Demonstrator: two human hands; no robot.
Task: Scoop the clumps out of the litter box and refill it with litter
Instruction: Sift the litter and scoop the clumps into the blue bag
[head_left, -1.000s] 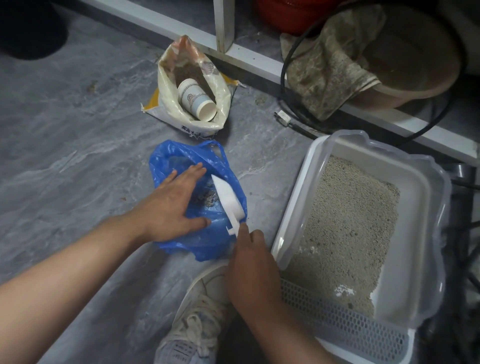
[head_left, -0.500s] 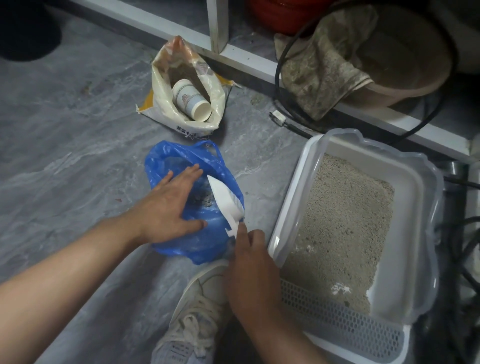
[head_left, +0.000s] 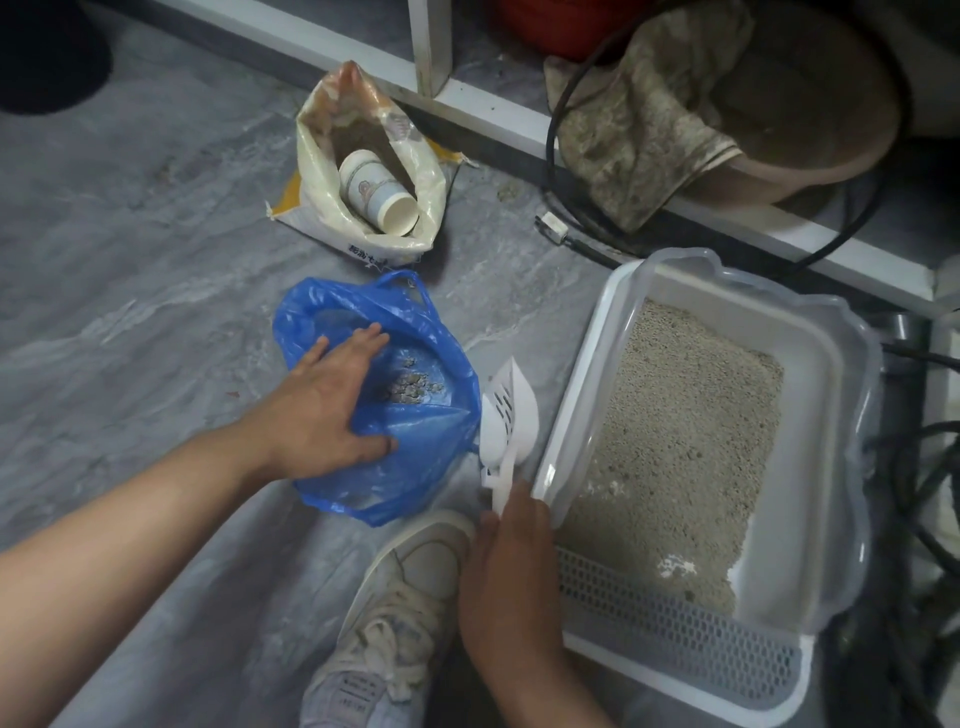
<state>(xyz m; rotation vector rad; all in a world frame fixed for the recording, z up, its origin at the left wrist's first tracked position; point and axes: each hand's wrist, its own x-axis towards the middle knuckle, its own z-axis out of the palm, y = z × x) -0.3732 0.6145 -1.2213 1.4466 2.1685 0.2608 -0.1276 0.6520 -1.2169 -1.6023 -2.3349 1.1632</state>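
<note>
Grey marbled floor seen from above, read from left to right. The left hand lies palm down with straight, spread fingers on the rim of a blue plastic bag, pressing it to the floor and holding its mouth apart; it grasps nothing. Inside the bag, just right of the fingers, lies a small heap of grey clumps. Beyond the blue bag, toward the far edge of the floor, an open cream litter sack leans against a white frame rail; a white cup lies tilted within its mouth. Below the blue bag, a pale laced sneaker rests on the floor. Right of the bag, a white slotted scoop is held in the gap between the bag and the litter box, its blade pointing away from the person, touching neither so far as can be told. The right hand grips the scoop's handle, fingers curled round it, beside the near left corner of the box. The box, with translucent walls, holds pale grey litter, and a perforated grille spans its near end. Behind the box, a black cable loops past a soiled cloth draped over a brown basin.
</note>
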